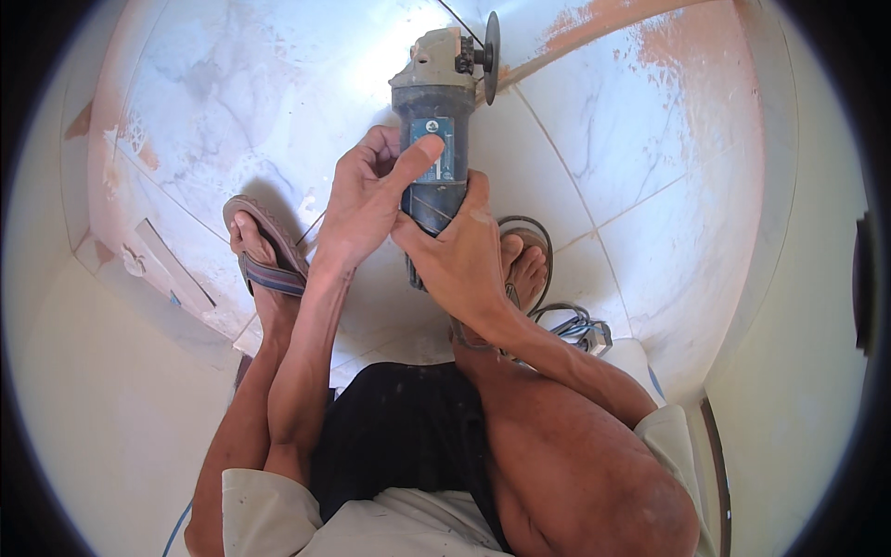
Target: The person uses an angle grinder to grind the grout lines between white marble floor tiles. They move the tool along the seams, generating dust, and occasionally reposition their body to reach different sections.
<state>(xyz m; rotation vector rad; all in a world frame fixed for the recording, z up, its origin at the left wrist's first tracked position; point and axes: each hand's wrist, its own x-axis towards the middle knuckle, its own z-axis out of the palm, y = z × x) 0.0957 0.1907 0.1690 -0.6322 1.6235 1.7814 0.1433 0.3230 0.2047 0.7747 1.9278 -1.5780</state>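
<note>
Squatting over a white marbled tile floor [650,139], with an angle grinder [434,121] held out front between the knees, dark disc [490,56] on edge at the far end, just above a grout joint [557,58] edged with reddish dust. Left hand [367,200] wrapped round the blue body from the left, thumb laid flat up the top of the housing, grip pressed together on the tool. Right hand [459,255] clasped round the rear of the body from the right and below, fingers curled under, grip likewise closed on the grinder; wrists close, the two hands touching. Both forearms reaching forward from the lower edge, elbows tucked inside the knees. Feet in sandals planted either side: left sandal [264,246] well clear to the left, right sandal [524,260] just behind the right hand. Probably best to keep both hands firm on the body, the disc upright and in line with the joint, toes and the coiled cable [575,325] by the right foot kept behind the tool. Worth steadying the elbows against the legs so the disc does not wander. A thin cord [455,19] running off beyond the head of the tool. Whether the disc is spinning: cannot tell.
</note>
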